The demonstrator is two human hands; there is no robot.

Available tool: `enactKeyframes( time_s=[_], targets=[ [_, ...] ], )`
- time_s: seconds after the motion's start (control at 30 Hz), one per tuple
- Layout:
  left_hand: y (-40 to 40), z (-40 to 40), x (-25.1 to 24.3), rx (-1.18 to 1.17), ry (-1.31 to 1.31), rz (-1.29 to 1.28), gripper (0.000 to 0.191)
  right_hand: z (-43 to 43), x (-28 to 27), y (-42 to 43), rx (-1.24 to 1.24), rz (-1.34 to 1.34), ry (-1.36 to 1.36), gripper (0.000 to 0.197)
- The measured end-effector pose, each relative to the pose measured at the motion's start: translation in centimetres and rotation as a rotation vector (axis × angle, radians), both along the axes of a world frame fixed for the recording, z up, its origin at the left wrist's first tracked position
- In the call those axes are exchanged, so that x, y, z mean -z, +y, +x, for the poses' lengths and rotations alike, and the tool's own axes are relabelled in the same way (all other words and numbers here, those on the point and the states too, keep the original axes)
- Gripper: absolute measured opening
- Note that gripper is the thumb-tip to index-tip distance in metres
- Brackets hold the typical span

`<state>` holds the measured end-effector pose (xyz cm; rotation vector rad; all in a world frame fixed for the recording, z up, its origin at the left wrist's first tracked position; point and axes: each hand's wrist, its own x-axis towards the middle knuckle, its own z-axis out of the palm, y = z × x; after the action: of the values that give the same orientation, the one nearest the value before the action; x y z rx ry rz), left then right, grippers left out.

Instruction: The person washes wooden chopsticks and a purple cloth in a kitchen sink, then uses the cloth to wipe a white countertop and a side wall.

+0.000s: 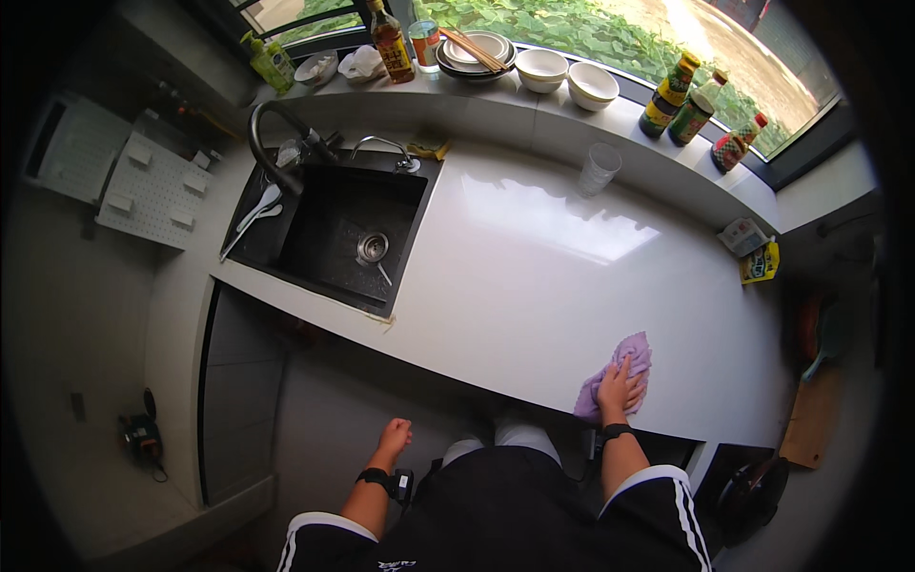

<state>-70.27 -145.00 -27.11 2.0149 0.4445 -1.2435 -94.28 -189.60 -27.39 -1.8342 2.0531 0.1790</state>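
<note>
A crumpled purple cloth [635,344] with a scalloped edge lies on the white countertop [500,307], close to its front edge. My right hand [620,390] rests on top of the cloth, with its fingers spread over the folds and pressing it to the surface. In front of the counter, beside my body, hangs my left hand [395,435]. Its fingers are curled in, and no object shows in it. Both wrists wear black bands.
Left of the worktop is a black sink [336,243] with a faucet [275,136]. A clear glass [600,168] stands near the back ledge. Along the windowsill are bowls [542,70] and sauce bottles [668,96]. A yellow packet [760,263] sits at the right; a cutting board [811,418] leans there.
</note>
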Motion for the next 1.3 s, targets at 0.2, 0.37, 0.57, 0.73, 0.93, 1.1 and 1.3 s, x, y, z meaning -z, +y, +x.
enactKeyframes(
  time_s=[0.2, 0.37, 0.57, 0.73, 0.93, 1.1, 1.3],
  targets=[
    [5.9, 1.2, -2.6, -0.050, 0.115, 0.298, 0.022, 13.3, -1.3, -3.0, -0.377, -0.179, 0.033, 0.048],
    [-2.4, 3.2, -5.4, 0.052, 0.089, 0.235, 0.024, 28.2, -0.5, -0.9, -0.859, -0.335, -0.543, 0.037],
    [-11.7, 7.2, -6.6, 0.272, -0.133, -0.022, 0.022, 26.0, 2.5, 11.0, -1.733, -0.028, -0.744, 0.033],
    [-17.1, 10.8, -5.6, 0.354, -0.274, -0.124, 0.019, 13.4, 2.1, 1.6, -1.511, 0.044, -0.818, 0.035],
    [-15.5, 13.8, -3.6, 0.366, -0.274, -0.190, 0.021, 2.0, 1.4, -10.7, -0.051, -0.089, 0.086, 0.060],
    [-11.4, 16.2, -3.0, 0.412, -0.290, -0.221, 0.027, 15.3, -3.5, -1.3, -0.146, 0.104, 0.030, 0.091],
    [-8.8, 20.8, -4.2, 0.634, -0.247, -0.242, 0.028, 29.5, -2.8, 19.1, -1.312, -0.175, -0.191, 0.070]
  ],
)
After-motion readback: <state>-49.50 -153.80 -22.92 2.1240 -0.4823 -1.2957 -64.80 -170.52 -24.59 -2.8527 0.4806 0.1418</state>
